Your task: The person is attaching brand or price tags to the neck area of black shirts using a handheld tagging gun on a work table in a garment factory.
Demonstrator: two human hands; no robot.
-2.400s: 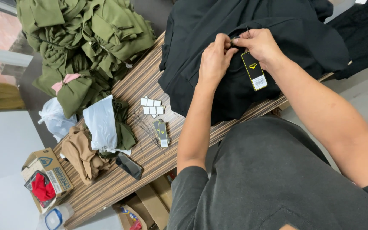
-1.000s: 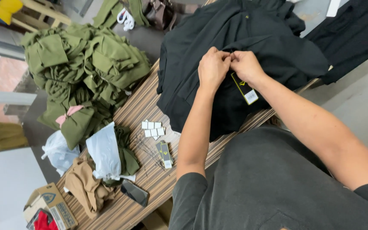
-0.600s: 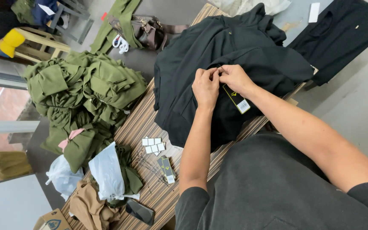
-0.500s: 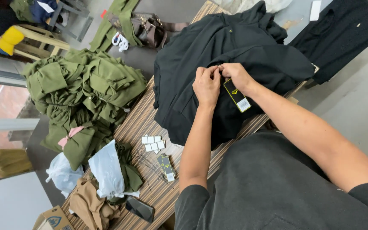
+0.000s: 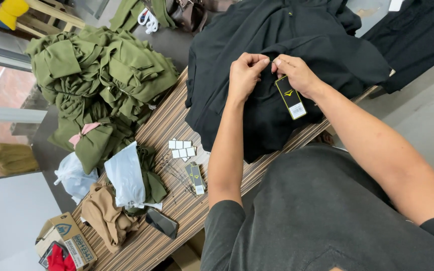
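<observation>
Head view shows the left hand (image 5: 244, 75) and right hand (image 5: 297, 75), fingers pinched shut, fastening a black rectangular card swing tag (image 5: 291, 97) onto the black fabric garment (image 5: 277, 30) heaped on the striped wooden table (image 5: 177, 115).

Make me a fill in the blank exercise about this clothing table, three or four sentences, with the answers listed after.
1. Both hands, the left hand and the right hand, pinch at a garment whose colour is ____.
2. The hang tag dangles below the ____ hand.
3. The big heap of folded clothes at the table's far left is olive ____.
4. The small white squares lie on the ____ tabletop.

Missing words: black; right; green; striped
</observation>
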